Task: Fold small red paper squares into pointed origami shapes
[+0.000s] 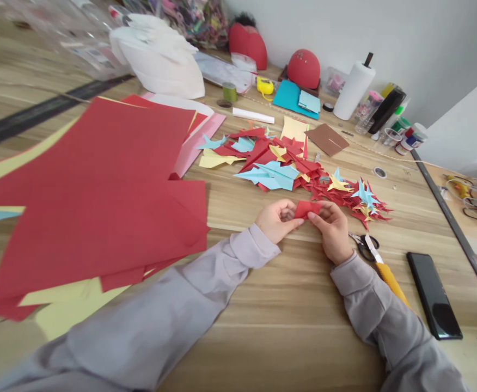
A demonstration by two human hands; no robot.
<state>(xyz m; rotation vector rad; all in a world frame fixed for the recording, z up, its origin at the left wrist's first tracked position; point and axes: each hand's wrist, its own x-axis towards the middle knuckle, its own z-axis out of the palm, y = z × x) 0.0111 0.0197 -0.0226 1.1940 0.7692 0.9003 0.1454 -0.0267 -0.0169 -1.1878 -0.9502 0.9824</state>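
A small piece of red paper (307, 208) is held up between my two hands, just above the table. My left hand (278, 220) pinches its left end between thumb and fingers. At its right end my right hand (330, 227) grips it the same way, thumb in front. Just beyond the hands lies a heap of folded paper pieces (258, 155), mostly red with some light blue and yellow; several look like paper planes. Large red paper sheets (111, 201) are stacked to the left, with yellow and pink ones showing at their edges.
Scissors (369, 247), a yellow-handled cutter (391, 283) and a black phone (434, 296) lie right of my right arm. Along the back stand a white paper roll (355, 90), a yellow tape measure (264, 86), blue paper (289, 98) and several small bottles.
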